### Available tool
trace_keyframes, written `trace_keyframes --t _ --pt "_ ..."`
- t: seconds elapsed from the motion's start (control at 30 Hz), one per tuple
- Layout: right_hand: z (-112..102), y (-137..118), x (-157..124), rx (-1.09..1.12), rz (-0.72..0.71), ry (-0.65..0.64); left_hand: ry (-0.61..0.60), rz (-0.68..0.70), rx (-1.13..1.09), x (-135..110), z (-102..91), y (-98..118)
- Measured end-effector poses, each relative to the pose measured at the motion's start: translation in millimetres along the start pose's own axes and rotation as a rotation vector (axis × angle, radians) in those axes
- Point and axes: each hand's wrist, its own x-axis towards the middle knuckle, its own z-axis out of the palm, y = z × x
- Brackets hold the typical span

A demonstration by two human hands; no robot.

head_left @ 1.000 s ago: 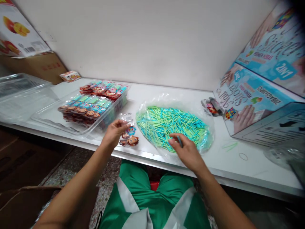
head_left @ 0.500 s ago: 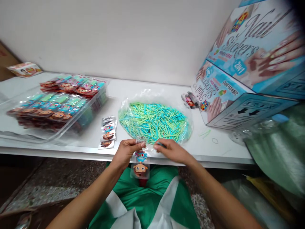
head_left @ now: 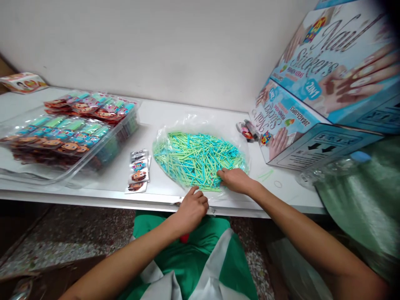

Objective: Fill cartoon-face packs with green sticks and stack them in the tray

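A clear plastic bag [head_left: 164, 125] lies spread on the table, heaped with thin green and blue sticks [head_left: 200, 158]. My right hand [head_left: 236, 180] reaches into the near right side of the heap; its fingers are bent together at the sticks, and what they pinch is hidden. At the table's front edge, my left hand [head_left: 193, 208] is closed palm down over a small clear packet [head_left: 211, 211], mostly covered by the fingers. Left of the bag, a few printed packets [head_left: 138, 171] with a cartoon face lie in a small stack.
A clear tray [head_left: 90, 166] full of filled packets [head_left: 62, 135] stands at the left. Printed boxes [head_left: 290, 112] are stacked on the right, with a plastic bottle [head_left: 331, 168] in front. A rubber band [head_left: 278, 184] and loose green sticks [head_left: 265, 175] lie near them.
My right hand has moved from beside the left hand up and right into the sticks. My left hand has turned over and lowered, covering the packet that hung below it.
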Motion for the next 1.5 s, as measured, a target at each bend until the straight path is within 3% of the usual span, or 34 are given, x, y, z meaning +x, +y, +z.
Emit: trace_keyframes --t 0.2,0.5,0.7,0.83,0.9,1.03,1.23,1.33,1.43,1.5 --pt "-4 15 15 0.127 -0.022 0.126 0.034 -0.054 -0.121 -3 -11.1 -4" --pt "-14 19 40 0.333 0.1 0.389 0.037 -0.071 -0.183 -4 -16.4 -5" --pt "-23 15 43 0.291 0.171 0.333 0.046 -0.077 -0.314 -5 -29.9 -3" --pt "-25 16 42 0.327 0.205 0.326 0.156 -0.093 -0.487 -5 -46.3 -2" --pt "-25 17 43 0.468 0.188 0.384 0.236 -0.163 -0.636 -3 -53.8 -4" --pt "-25 11 45 1.168 0.18 0.48 0.301 -0.371 -1.014 6 -57.6 -16" --pt "-32 -27 38 1.973 0.033 0.548 0.219 -0.319 -1.273 41 -39.6 -34" --pt "-28 -47 31 2.083 0.026 0.47 0.298 -0.322 -1.297 53 -32.6 -40" --pt "-21 -55 28 2.027 0.047 0.387 0.348 -0.352 -1.35 53 -29.6 -41" --pt "-19 -54 27 1.932 0.063 0.401 0.339 -0.407 -1.442 47 -29.8 -41"
